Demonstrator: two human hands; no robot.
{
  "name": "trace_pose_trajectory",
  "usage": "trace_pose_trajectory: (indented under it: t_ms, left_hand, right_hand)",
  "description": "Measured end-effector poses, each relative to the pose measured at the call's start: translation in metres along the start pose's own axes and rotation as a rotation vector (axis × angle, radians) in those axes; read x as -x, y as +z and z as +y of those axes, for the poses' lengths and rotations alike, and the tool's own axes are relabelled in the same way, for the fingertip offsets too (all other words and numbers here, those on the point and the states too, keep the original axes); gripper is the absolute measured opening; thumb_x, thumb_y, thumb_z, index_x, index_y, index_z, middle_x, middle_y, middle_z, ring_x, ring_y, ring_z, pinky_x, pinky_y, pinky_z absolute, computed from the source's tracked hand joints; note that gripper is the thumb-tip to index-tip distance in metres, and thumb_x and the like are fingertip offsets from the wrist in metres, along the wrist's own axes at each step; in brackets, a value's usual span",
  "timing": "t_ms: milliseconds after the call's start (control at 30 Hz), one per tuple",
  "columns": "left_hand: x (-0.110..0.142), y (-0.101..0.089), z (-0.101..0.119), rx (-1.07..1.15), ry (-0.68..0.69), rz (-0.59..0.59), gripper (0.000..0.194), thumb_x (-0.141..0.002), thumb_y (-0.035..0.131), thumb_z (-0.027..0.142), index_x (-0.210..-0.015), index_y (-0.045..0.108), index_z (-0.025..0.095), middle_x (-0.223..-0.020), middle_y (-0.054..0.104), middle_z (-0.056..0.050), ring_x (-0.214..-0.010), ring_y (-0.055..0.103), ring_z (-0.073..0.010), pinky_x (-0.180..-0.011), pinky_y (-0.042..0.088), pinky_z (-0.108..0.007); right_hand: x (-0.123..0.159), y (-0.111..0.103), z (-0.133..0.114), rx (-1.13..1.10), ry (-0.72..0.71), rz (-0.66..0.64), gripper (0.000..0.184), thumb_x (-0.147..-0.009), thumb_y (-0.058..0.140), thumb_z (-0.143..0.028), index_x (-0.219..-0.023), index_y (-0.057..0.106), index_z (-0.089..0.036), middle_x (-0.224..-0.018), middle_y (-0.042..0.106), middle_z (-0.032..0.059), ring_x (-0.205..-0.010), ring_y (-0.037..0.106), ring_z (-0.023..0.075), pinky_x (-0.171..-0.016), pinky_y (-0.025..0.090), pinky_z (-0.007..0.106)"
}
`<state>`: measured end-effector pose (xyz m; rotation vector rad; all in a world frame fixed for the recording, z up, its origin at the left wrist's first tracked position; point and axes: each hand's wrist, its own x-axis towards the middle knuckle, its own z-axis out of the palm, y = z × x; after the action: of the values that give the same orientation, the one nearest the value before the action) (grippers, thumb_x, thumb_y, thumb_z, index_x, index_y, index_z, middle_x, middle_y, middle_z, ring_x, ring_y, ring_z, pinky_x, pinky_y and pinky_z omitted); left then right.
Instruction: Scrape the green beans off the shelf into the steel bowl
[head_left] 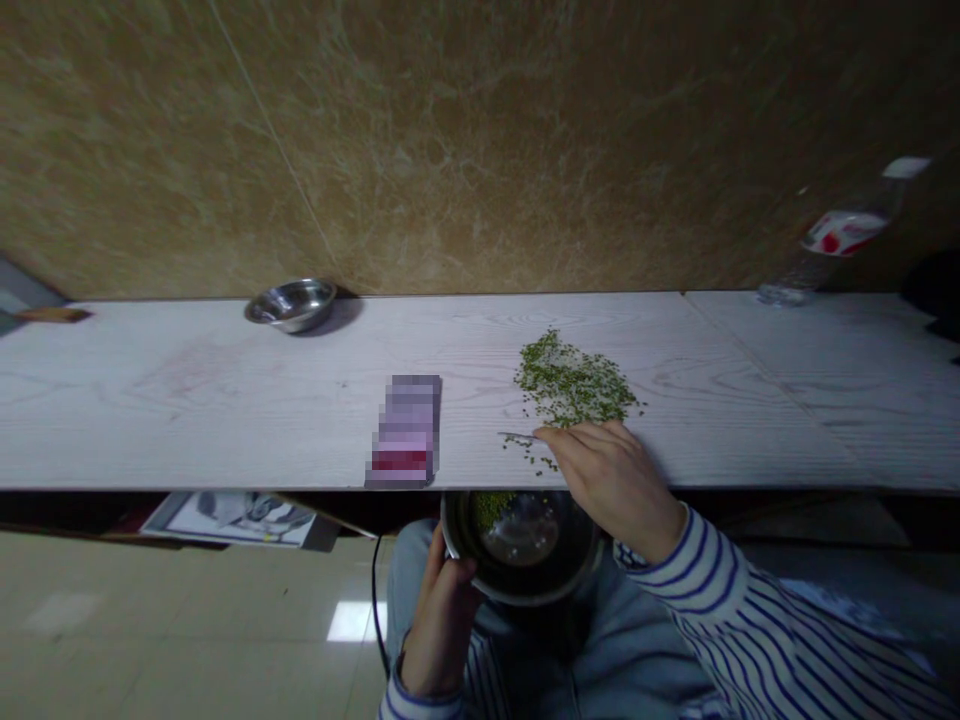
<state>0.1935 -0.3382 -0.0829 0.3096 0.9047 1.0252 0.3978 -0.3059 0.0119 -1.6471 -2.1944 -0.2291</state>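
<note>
Looking partway done tbh, left hand (444, 608) gripping a bowl (517, 598) with some green seeds (491, 508), right hand (616, 482) pinching a thin tool (517, 435), scattered pile (577, 385) left just beyond.

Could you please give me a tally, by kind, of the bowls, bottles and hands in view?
Bowls: 2 (held bowl, far bowl)
Bottles: 1 (clear bottle)
Hands: 2 (left hand, right hand)
Total: 5
</note>
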Motion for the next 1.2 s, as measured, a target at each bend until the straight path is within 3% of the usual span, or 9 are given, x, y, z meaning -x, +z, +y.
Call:
trace_pose_trajectory:
  t_ms: [300, 567, 700, 1000, 1200]
  left_hand:
    - [0.001, 0.000, 0.005, -0.034, 0.038, 0.033, 0.065, -0.063, 0.062, 0.022, -0.127, 0.051, 0.028, -0.119, 0.065, -0.006, -0.108, 0.057, -0.0304, -0.083, 0.047, -0.038]
    - [0.005, -0.002, 0.002, -0.092, -0.016, 0.034, 0.069, -0.063, 0.058, 0.019, -0.131, 0.050, 0.026, -0.114, 0.065, -0.008, -0.098, 0.060, -0.0282, -0.080, 0.047, -0.039]
    - [0.010, 0.002, -0.001, -0.090, -0.028, -0.008, 0.069, -0.065, 0.058, 0.018, -0.132, 0.049, 0.026, -0.117, 0.064, -0.007, -0.103, 0.058, -0.0287, -0.084, 0.045, -0.039]
    - [0.013, 0.012, -0.014, -0.089, -0.017, -0.007, 0.061, -0.063, 0.061, 0.018, -0.123, 0.057, 0.030, -0.118, 0.065, -0.006, -0.107, 0.056, -0.0303, -0.074, 0.048, -0.034]
    - [0.016, 0.020, -0.015, -0.092, -0.023, -0.085, 0.056, -0.066, 0.059, 0.016, -0.121, 0.059, 0.031, -0.116, 0.066, -0.004, -0.107, 0.057, -0.0281, -0.077, 0.047, -0.032]
  right_hand:
    - [-0.011, 0.006, -0.004, -0.033, -0.064, -0.050, 0.028, -0.087, 0.047, -0.008, -0.110, 0.061, -0.019, -0.100, 0.070, 0.0063, -0.092, 0.059, 0.0181, -0.079, 0.035, 0.033]
    - [0.007, -0.008, 0.004, -0.150, -0.178, -0.103, 0.029, -0.087, 0.047, -0.006, -0.108, 0.061, -0.019, -0.105, 0.069, 0.0056, -0.098, 0.059, 0.0176, -0.082, 0.034, 0.034]
    - [0.018, -0.015, 0.010, -0.191, -0.217, -0.120, 0.026, -0.090, 0.045, -0.009, -0.108, 0.061, -0.019, -0.105, 0.069, 0.0063, -0.100, 0.059, 0.0181, -0.084, 0.034, 0.036]
    - [0.040, -0.013, 0.032, -0.028, -0.008, 0.014, 0.028, -0.092, 0.042, -0.012, -0.113, 0.059, -0.017, -0.103, 0.069, 0.0074, -0.093, 0.060, 0.0187, -0.078, 0.037, 0.033]
    - [0.044, -0.011, 0.013, 0.009, -0.032, -0.016, 0.029, -0.090, 0.046, -0.011, -0.116, 0.058, -0.016, -0.102, 0.068, 0.0069, -0.093, 0.057, 0.0191, -0.079, 0.035, 0.034]
